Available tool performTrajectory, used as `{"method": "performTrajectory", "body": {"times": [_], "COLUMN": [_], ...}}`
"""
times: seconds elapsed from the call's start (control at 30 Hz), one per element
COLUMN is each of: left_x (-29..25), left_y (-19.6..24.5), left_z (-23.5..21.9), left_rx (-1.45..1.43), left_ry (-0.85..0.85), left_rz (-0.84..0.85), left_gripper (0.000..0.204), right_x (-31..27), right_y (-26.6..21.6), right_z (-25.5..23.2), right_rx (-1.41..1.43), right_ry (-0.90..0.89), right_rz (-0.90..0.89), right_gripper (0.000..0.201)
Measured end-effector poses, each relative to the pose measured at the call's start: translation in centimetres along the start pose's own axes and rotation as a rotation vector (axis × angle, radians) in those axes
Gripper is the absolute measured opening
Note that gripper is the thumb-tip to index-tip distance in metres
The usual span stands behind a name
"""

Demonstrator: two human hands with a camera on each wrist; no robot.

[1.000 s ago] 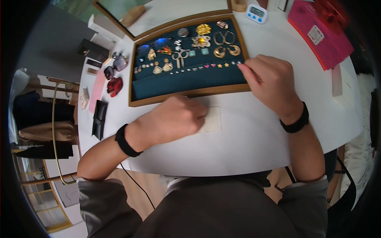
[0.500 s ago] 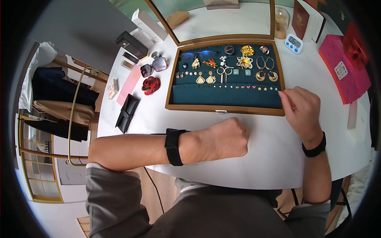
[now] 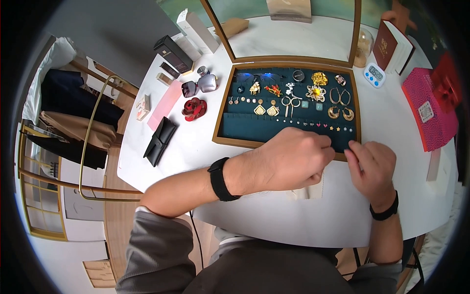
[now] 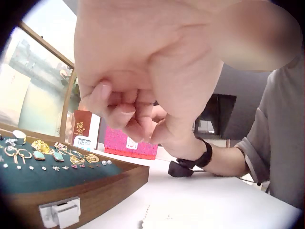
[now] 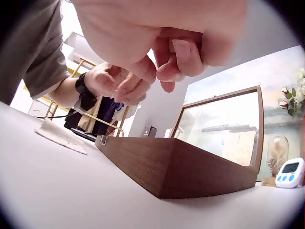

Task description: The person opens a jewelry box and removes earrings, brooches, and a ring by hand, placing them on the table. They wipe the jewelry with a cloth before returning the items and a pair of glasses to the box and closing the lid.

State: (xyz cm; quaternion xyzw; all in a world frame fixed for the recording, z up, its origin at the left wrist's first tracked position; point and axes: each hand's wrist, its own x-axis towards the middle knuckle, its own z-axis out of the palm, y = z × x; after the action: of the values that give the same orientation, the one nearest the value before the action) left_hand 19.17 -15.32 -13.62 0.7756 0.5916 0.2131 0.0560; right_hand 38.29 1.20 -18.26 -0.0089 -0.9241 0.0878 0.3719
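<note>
My left hand (image 3: 289, 159) is over the front edge of the jewellery box (image 3: 245, 142), its fingers curled. Close to its right, by the box's front right corner, is my right hand (image 3: 374, 169), fingers bent and thumb near the index fingertip. The wrist views show curled fingers on the left hand (image 4: 143, 62) and the right hand (image 5: 167, 43); I cannot tell whether a tiny piece is between them. Rows of earrings, brooches and rings sit on the box's dark green lining. A cream cloth piece (image 3: 311, 191) with a zigzag edge lies partly under my left hand.
The box's glass lid (image 3: 289, 44) stands raised at the back. To the left are sunglasses (image 3: 199, 85), a red flower (image 3: 194, 109), a black case (image 3: 160, 140) and several small boxes. At right stand a timer (image 3: 374, 75), a maroon book (image 3: 387, 46) and a pink bag (image 3: 428, 110).
My left hand has moved from the cream cloth up toward the right hand, over the box's front edge. The right hand stays around the front right corner. The head view has shifted.
</note>
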Motion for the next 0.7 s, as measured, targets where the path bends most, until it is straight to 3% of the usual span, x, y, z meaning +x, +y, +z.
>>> {"method": "performTrajectory", "body": {"times": [0.07, 0.23, 0.47, 0.7], "left_x": [0.5, 1.4, 1.8, 1.5], "left_y": [-0.5, -1.1, -2.3, -2.9], "left_z": [0.2, 1.2, 1.8, 2.0], "left_rx": [-0.09, -0.288, -0.641, -0.765], "left_ry": [0.077, 0.157, 0.102, 0.007], "left_rz": [-0.101, -0.17, -0.206, -0.294], "left_gripper": [0.008, 0.011, 0.01, 0.009], "right_x": [-0.2, 0.0, 0.3, -0.1], "right_y": [-0.2, -1.0, -0.8, -0.7], "right_z": [0.1, 0.4, -0.1, 0.6], "right_rx": [0.027, 0.015, 0.019, 0.014], "right_ry": [0.002, 0.001, -0.053, -0.053], "right_rz": [-0.086, -0.126, -0.141, -0.122], "right_gripper": [0.03, 0.03, 0.02, 0.022]}}
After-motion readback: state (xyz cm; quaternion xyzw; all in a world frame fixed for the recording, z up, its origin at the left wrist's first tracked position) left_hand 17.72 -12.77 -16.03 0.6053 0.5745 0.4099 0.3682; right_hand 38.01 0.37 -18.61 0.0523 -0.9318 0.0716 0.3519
